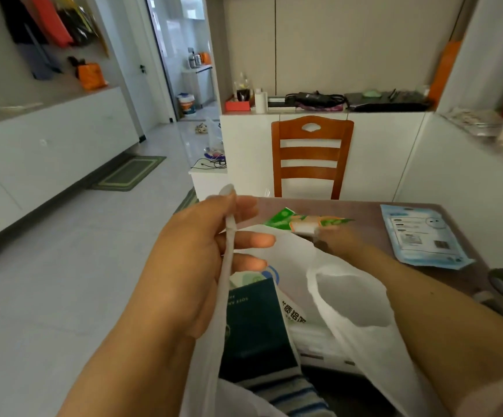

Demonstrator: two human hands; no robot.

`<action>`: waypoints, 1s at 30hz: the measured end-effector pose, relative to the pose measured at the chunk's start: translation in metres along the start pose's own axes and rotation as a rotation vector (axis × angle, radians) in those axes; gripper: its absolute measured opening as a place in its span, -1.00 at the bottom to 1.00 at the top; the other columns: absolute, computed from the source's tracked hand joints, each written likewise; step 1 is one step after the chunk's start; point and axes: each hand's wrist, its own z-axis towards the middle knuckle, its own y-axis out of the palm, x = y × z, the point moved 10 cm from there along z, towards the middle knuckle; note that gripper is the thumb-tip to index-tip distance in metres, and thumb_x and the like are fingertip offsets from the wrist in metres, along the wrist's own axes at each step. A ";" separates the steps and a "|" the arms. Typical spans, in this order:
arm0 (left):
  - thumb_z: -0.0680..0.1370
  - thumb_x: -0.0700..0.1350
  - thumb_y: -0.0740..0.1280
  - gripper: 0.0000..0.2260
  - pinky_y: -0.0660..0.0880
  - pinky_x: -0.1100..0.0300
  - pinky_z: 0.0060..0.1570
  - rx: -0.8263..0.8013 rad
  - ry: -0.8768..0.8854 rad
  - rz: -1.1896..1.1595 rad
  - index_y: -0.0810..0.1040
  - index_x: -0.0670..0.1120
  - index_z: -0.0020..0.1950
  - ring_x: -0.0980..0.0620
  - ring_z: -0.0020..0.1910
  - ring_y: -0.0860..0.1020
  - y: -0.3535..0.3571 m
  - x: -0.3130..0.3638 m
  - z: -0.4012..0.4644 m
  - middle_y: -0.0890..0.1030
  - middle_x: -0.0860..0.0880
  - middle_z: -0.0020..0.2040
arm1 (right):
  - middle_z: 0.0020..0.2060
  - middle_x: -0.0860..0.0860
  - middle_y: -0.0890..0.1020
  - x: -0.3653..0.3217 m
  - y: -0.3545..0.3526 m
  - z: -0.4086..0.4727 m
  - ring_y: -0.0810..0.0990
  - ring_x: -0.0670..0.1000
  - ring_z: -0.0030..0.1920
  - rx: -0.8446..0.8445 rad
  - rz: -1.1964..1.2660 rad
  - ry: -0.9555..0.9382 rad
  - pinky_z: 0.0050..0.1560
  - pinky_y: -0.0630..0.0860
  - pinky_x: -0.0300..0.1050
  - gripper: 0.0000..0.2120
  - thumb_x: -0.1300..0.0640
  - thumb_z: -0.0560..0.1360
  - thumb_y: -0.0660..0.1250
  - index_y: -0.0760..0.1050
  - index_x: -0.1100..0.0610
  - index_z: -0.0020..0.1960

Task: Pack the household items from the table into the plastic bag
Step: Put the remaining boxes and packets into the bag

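The left hand (196, 260) pinches a handle of the white plastic bag (355, 308), whose mouth gapes beside its fingers, a dark box (256, 329) inside. Beyond, the right hand (334, 236) grips a green packet (301, 221) on the brown table (364, 212); a blue pouch (422, 236) lies right. A wooden chair (312, 155) faces white cabinets.

home | wooden chair (310, 155) | white cabinets (54, 145) | door mat (130, 173) | tiled floor (63, 281)

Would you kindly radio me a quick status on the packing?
Left hand holds bag handle. Right hand grips green packet. Blue packet on table. Nothing blocking.
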 end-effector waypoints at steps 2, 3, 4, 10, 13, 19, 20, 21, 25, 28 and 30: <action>0.58 -0.01 0.17 -0.70 0.58 0.19 -0.40 0.016 -0.021 0.000 0.62 -0.17 0.02 -0.06 -0.26 0.65 -0.001 -0.001 0.000 0.70 -0.10 -0.02 | 0.06 0.21 0.61 -0.022 -0.005 -0.013 0.56 0.03 -0.12 -0.001 0.086 -0.020 -0.09 0.48 -0.17 -0.83 0.14 0.57 0.27 0.54 0.14 0.13; 0.59 0.00 0.17 -0.69 0.58 0.18 -0.38 0.028 -0.035 0.013 0.62 -0.16 0.03 -0.06 -0.24 0.66 -0.002 0.000 0.000 0.69 -0.11 0.00 | 0.08 0.19 0.60 -0.036 -0.012 -0.021 0.53 0.02 -0.14 0.015 0.154 -0.038 -0.07 0.48 -0.13 -0.80 0.15 0.57 0.27 0.54 0.13 0.16; 0.59 0.01 0.17 -0.68 0.59 0.17 -0.36 0.037 -0.049 0.023 0.62 -0.16 0.04 -0.06 -0.23 0.65 -0.003 0.000 -0.001 0.68 -0.11 0.00 | 0.12 0.16 0.58 -0.048 -0.020 -0.023 0.54 0.04 -0.12 0.032 0.237 -0.078 -0.03 0.51 -0.07 -0.78 0.16 0.57 0.26 0.53 0.12 0.20; 0.60 0.03 0.16 -0.68 0.61 0.15 -0.25 0.093 -0.101 0.032 0.60 -0.16 0.05 -0.01 -0.31 0.67 -0.012 0.009 -0.010 0.66 -0.11 0.02 | -0.05 -0.01 0.63 -0.152 -0.091 -0.112 0.62 0.04 0.01 0.302 0.322 -0.527 -0.07 0.62 -0.15 -0.84 0.16 0.50 0.38 0.63 0.11 0.06; 0.60 0.05 0.16 -0.67 0.59 0.17 -0.24 0.135 -0.106 0.033 0.58 -0.15 0.11 0.00 -0.33 0.64 -0.023 0.014 -0.016 0.63 -0.12 0.10 | -0.13 0.01 0.65 -0.198 -0.112 -0.173 0.62 0.01 -0.06 0.415 0.294 -0.717 -0.02 0.63 -0.11 -0.88 0.25 0.41 0.44 0.63 0.03 -0.15; 0.59 0.11 0.12 -0.60 0.33 0.22 -0.41 0.164 -0.100 0.001 0.50 -0.15 0.18 0.05 -0.43 0.45 -0.044 0.020 -0.029 0.55 -0.17 0.13 | -0.36 -0.14 0.55 -0.253 -0.090 -0.264 0.49 -0.17 -0.35 0.384 0.058 -0.998 -0.24 0.51 -0.25 -0.70 0.35 0.32 0.42 0.50 -0.05 -0.36; 0.58 0.13 0.12 -0.58 0.29 0.22 -0.42 0.155 -0.105 -0.019 0.50 -0.16 0.19 0.06 -0.45 0.42 -0.046 0.020 -0.030 0.55 -0.18 0.14 | -0.36 -0.17 0.53 -0.256 -0.072 -0.275 0.46 -0.22 -0.38 0.353 -0.048 -1.042 -0.27 0.45 -0.37 -0.72 0.36 0.32 0.40 0.52 -0.01 -0.35; 0.57 0.15 0.12 -0.57 0.27 0.23 -0.44 0.149 -0.108 -0.033 0.50 -0.15 0.18 0.06 -0.48 0.40 -0.048 0.020 -0.030 0.54 -0.19 0.16 | -0.35 -0.18 0.50 -0.255 -0.052 -0.284 0.45 -0.25 -0.39 0.326 -0.173 -1.080 -0.29 0.37 -0.47 -0.76 0.37 0.31 0.38 0.54 0.03 -0.33; 0.55 0.18 0.13 -0.56 0.25 0.28 -0.51 0.120 -0.121 -0.055 0.51 -0.14 0.17 0.07 -0.48 0.36 -0.053 0.016 -0.033 0.53 -0.20 0.20 | -0.21 0.01 0.54 -0.238 -0.006 -0.291 0.50 -0.06 -0.17 0.283 -0.645 -1.124 -0.26 0.27 -0.39 -0.81 0.44 0.33 0.31 0.64 0.22 -0.24; 0.55 0.21 0.12 -0.56 0.31 0.32 -0.54 0.099 -0.135 -0.051 0.52 -0.10 0.15 0.08 -0.46 0.38 -0.054 0.013 -0.034 0.54 -0.17 0.19 | -0.12 0.15 0.59 -0.245 -0.025 -0.304 0.53 0.06 -0.11 0.388 -0.657 -1.158 -0.12 0.31 -0.26 -0.81 0.45 0.37 0.28 0.64 0.27 -0.22; 0.55 0.23 0.11 -0.54 0.35 0.34 -0.55 0.107 -0.146 -0.041 0.53 -0.08 0.16 0.08 -0.45 0.41 -0.054 0.012 -0.035 0.54 -0.15 0.19 | -0.14 0.13 0.57 -0.253 -0.031 -0.316 0.50 0.02 -0.12 0.418 -0.689 -1.194 -0.09 0.32 -0.24 -0.81 0.43 0.40 0.28 0.64 0.26 -0.21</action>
